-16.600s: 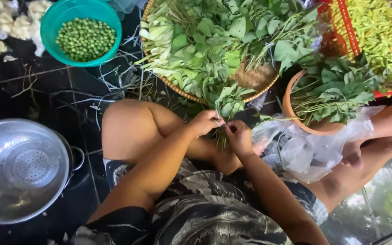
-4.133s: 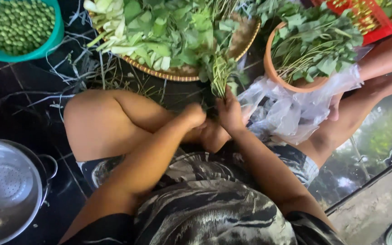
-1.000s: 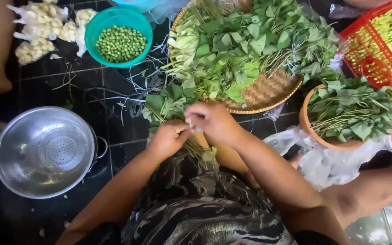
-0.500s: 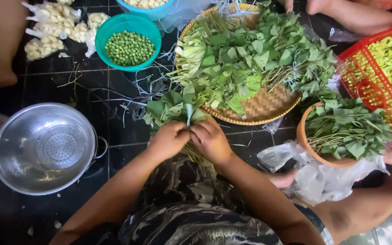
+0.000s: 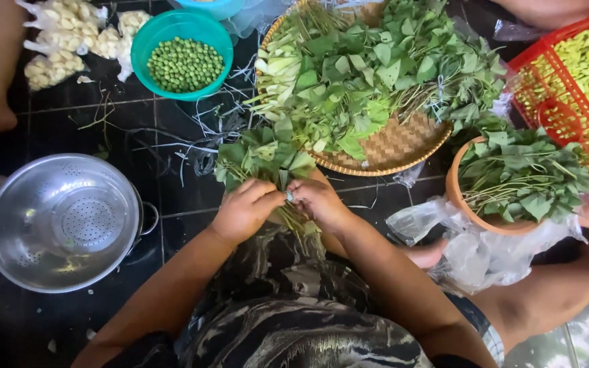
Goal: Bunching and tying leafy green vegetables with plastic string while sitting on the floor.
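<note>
My left hand is closed around the stems of a leaf bundle. My right hand pinches the same stems, touching the left. The bundle sits above my lap, just beside the woven tray. A colander lies to the left.

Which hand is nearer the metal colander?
Left. The left hand grips the leafy bundle just right of the metal colander; the right hand holds the same bundle's stems farther right, beyond the left hand.
</note>
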